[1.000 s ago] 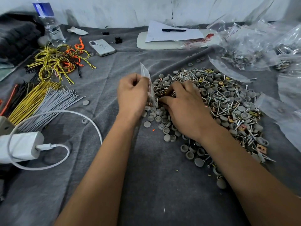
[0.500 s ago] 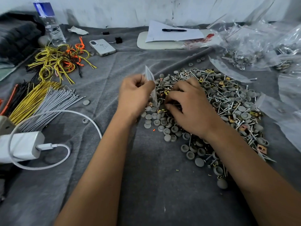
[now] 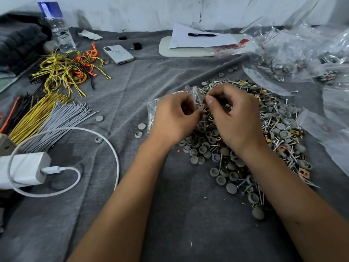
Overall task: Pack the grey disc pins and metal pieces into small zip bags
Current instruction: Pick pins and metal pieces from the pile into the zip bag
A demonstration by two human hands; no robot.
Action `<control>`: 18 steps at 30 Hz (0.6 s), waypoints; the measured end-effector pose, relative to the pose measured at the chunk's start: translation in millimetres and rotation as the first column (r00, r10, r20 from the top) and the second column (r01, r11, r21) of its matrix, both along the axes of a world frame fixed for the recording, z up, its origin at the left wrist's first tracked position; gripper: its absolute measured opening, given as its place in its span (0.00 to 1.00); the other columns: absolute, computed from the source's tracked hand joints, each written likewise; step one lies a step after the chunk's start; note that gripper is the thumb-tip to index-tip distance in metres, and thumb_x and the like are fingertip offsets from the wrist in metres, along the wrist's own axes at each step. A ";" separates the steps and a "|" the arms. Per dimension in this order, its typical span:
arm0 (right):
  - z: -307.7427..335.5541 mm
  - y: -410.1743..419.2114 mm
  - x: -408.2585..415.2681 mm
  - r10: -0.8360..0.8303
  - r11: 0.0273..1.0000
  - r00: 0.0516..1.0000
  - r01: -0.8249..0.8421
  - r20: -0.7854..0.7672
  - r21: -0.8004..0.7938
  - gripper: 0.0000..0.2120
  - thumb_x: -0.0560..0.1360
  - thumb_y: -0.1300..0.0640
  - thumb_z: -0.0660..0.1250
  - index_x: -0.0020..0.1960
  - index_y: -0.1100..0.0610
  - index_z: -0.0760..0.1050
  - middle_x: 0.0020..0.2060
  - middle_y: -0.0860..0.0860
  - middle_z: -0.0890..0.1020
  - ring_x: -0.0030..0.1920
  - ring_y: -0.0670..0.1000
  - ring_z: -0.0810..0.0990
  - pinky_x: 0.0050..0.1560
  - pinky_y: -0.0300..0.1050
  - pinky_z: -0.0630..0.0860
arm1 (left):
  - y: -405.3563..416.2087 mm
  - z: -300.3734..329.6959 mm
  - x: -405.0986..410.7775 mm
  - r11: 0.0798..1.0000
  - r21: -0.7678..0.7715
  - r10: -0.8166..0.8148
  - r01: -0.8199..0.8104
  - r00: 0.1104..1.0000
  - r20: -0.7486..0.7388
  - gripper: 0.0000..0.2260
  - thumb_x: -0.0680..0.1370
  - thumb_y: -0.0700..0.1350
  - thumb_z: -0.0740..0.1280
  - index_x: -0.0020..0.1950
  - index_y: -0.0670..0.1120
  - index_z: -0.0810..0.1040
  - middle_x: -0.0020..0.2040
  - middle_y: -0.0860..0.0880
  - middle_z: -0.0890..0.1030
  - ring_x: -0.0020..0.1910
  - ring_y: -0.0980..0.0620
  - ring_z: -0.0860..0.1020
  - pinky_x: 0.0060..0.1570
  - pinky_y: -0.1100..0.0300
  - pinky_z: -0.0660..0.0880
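Left hand (image 3: 173,118) holds a small clear bag (image 3: 164,104) mid-frame; right hand (image 3: 234,118) pinches screws (image 3: 200,103) at its mouth, above the pile (image 3: 279,129).

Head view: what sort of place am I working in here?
Likely an informal hand-packing bench, not a factory line: a grey cloth covers it, with a loose pile of pins, cut wires and stacked zip bags.

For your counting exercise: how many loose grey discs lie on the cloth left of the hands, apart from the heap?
4: grey discs at and, between the grey wires and left hand. Others may be hidden.
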State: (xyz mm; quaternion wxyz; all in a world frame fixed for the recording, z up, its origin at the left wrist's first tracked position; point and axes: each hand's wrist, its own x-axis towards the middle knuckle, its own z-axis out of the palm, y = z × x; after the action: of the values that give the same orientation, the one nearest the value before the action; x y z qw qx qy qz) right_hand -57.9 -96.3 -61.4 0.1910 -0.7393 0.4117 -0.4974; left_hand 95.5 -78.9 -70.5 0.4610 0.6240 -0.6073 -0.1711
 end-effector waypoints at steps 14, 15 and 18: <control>0.1 -0.2 -2.7 0.025 0.997 0.995 -0.017 -0.099 0.080 0.08 0.73 0.65 0.75 0.50 0.55 0.82 0.42 0.45 0.84 0.42 0.40 0.82 0.44 0.30 0.77 | 2.1 9.4 12.0 0.992 0.052 0.119 -0.111 0.972 -0.204 0.08 0.75 0.38 0.73 0.38 0.42 0.77 0.33 0.42 0.79 0.33 0.42 0.79 0.39 0.39 0.80; 0.0 -0.4 -2.5 0.024 0.997 0.993 -0.015 -0.119 0.074 0.09 0.73 0.65 0.75 0.51 0.55 0.82 0.42 0.46 0.84 0.41 0.40 0.82 0.43 0.29 0.76 | 2.4 10.0 12.8 0.992 0.053 0.122 -0.113 0.968 -0.218 0.08 0.75 0.38 0.73 0.38 0.41 0.77 0.33 0.40 0.79 0.34 0.39 0.80 0.39 0.38 0.80; -1.9 -0.8 -2.0 0.013 0.998 0.985 -0.001 -0.171 0.070 0.10 0.72 0.66 0.76 0.51 0.56 0.83 0.41 0.46 0.83 0.40 0.40 0.81 0.41 0.27 0.74 | 3.3 11.4 13.6 0.992 0.055 0.121 -0.110 0.960 -0.253 0.06 0.75 0.37 0.72 0.40 0.37 0.78 0.37 0.34 0.80 0.35 0.34 0.80 0.38 0.37 0.80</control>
State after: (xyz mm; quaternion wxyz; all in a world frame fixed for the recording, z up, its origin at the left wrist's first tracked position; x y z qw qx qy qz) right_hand -60.0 -97.1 -63.3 0.1822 -0.7737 0.4412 -0.4166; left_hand 109.1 -75.5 -59.1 0.5318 0.6403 -0.5018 -0.2353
